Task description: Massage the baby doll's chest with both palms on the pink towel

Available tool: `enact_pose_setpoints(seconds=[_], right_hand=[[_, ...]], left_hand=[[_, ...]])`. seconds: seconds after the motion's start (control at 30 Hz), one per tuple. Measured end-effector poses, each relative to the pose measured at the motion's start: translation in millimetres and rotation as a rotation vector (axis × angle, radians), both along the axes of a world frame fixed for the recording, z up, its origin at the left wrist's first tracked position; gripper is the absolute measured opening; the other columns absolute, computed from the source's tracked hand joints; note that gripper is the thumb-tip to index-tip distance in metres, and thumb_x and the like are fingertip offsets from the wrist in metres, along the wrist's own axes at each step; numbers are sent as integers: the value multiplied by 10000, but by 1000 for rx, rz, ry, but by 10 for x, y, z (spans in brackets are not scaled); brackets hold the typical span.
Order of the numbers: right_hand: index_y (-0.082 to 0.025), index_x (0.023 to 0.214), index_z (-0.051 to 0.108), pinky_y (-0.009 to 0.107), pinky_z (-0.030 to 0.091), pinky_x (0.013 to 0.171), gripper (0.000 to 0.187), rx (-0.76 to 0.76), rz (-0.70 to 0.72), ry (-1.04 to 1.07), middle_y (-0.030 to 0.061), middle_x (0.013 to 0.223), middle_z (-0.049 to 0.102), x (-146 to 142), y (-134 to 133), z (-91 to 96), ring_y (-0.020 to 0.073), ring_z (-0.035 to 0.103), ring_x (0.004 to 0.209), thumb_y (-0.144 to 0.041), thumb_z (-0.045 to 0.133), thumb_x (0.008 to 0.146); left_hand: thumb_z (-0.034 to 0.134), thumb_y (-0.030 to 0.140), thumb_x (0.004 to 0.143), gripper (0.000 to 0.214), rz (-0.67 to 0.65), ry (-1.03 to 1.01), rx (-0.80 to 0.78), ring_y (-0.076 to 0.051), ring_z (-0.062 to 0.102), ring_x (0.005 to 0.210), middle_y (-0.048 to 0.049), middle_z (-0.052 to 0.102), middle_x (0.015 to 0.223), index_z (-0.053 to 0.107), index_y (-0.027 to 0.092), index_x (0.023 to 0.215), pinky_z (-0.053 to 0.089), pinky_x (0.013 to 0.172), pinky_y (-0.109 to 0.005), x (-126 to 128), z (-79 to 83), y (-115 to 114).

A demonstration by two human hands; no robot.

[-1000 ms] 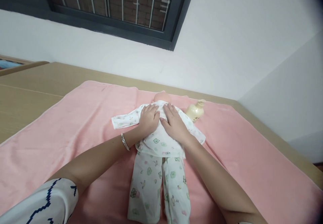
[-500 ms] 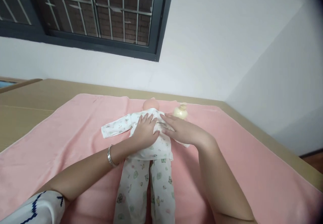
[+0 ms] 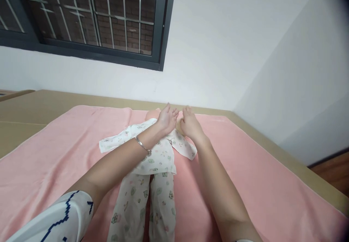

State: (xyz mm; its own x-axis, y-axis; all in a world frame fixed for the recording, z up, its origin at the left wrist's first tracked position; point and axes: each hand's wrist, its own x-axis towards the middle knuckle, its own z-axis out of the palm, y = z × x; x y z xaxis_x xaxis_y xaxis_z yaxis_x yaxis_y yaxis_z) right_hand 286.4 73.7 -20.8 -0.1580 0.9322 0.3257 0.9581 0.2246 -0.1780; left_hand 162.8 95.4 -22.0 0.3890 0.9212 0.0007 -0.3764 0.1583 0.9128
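Observation:
A doll in white printed pyjamas point(image 3: 160, 154) lies on its back on a pink blanket point(image 3: 234, 169), its head point(image 3: 152, 114) at the far end. Above the doll's upper chest, my left hand point(image 3: 167, 121) is turned palm up with its fingers apart, holding nothing visible. My right hand point(image 3: 191, 125) is just right of it, fingers stretched forward and slightly blurred. Between the two hands shows part of a cream-coloured bottle point(image 3: 179, 126), mostly hidden. My right hand is beside this bottle; whether it touches it I cannot tell.
The blanket lies over a tan surface point(image 3: 24, 107) that runs along a white wall point(image 3: 207, 53). A dark-framed window point(image 3: 160, 27) with metal bars is at the upper left. Something brown, like wood point(image 3: 332, 171), shows at the right edge.
Both hands have lifted off the doll's chest and moved forward, toward the bottle. My left hand has turned palm up. The view has shifted slightly right.

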Motion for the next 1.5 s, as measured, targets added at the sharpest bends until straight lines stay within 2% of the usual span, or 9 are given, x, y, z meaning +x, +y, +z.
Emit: enact_pose_setpoints(seconds=[0.13, 0.3, 0.47, 0.7, 0.87, 0.97, 1.1, 1.33, 1.5], right_hand=[[24, 1434, 440, 478, 251, 1208, 560, 38, -66, -111, 235, 1528, 406, -53, 60, -96, 323, 330, 1462, -137, 348, 906], [-27, 1412, 481, 533, 242, 1194, 525, 57, -72, -175, 211, 1523, 426, -39, 31, -82, 315, 355, 1447, -157, 332, 925], [-56, 1366, 524, 552, 256, 1183, 497, 85, -128, -191, 195, 1532, 420, -93, 1, -77, 301, 357, 1449, -170, 335, 920], [-64, 1336, 545, 562, 342, 1132, 493, 82, -179, -129, 205, 1529, 420, -184, 28, -107, 322, 332, 1460, -232, 304, 941], [-21, 1436, 426, 609, 263, 1165, 576, 53, -227, -127, 228, 1589, 296, -223, 23, -137, 333, 229, 1502, -324, 337, 954], [-14, 1477, 360, 640, 199, 1176, 600, 52, -254, -166, 226, 1606, 250, -245, -3, -135, 338, 174, 1517, -336, 307, 974], [-56, 1454, 427, 654, 207, 1162, 569, 42, -279, -192, 204, 1599, 283, -229, -35, -75, 369, 182, 1506, -346, 275, 989], [-182, 1429, 510, 660, 215, 1147, 532, 22, -302, -192, 175, 1591, 315, -112, -60, 36, 357, 233, 1495, -386, 241, 1018], [-169, 1389, 549, 659, 245, 1128, 524, 27, -360, -167, 196, 1561, 362, -86, -97, 106, 359, 294, 1469, -384, 250, 1016]], left_hand=[[-53, 599, 932, 866, -65, -143, -73, -198, 445, 1416, -184, 402, 1552, 129, 44, 1570, 419, 1143, -361, 29, 31, 32], [20, 586, 945, 849, -92, -238, -162, -214, 462, 1403, -207, 401, 1546, 161, 15, 1557, 415, 1143, -352, -86, -13, -56], [149, 558, 943, 804, -117, -165, -182, -201, 400, 1441, -197, 349, 1578, 238, 30, 1541, 330, 1193, -309, -458, -87, -366], [205, 524, 915, 744, -140, 73, -362, -253, 361, 1461, -188, 425, 1536, 397, 74, 1476, 294, 1213, -419, -1040, 15, -733], [128, 510, 929, 726, -213, 125, -206, -252, 355, 1465, -165, 418, 1547, 380, 123, 1489, 355, 1183, -419, -1163, 105, -800], [171, 469, 934, 688, -169, 77, -224, -252, 370, 1460, -170, 420, 1544, 395, 100, 1471, 348, 1196, -398, -1197, 153, -861], [271, 402, 926, 623, -26, 1, -302, -259, 399, 1446, -175, 491, 1490, 431, 83, 1436, 331, 1213, -412, -1271, 225, -923], [220, 452, 955, 617, -110, 57, -139, -283, 372, 1460, -150, 438, 1535, 445, 145, 1441, 348, 1195, -460, -1417, 202, -888], [230, 456, 949, 591, -115, 63, -179, -297, 368, 1461, -133, 513, 1478, 515, 190, 1393, 336, 1184, -532, -1421, 212, -909]])
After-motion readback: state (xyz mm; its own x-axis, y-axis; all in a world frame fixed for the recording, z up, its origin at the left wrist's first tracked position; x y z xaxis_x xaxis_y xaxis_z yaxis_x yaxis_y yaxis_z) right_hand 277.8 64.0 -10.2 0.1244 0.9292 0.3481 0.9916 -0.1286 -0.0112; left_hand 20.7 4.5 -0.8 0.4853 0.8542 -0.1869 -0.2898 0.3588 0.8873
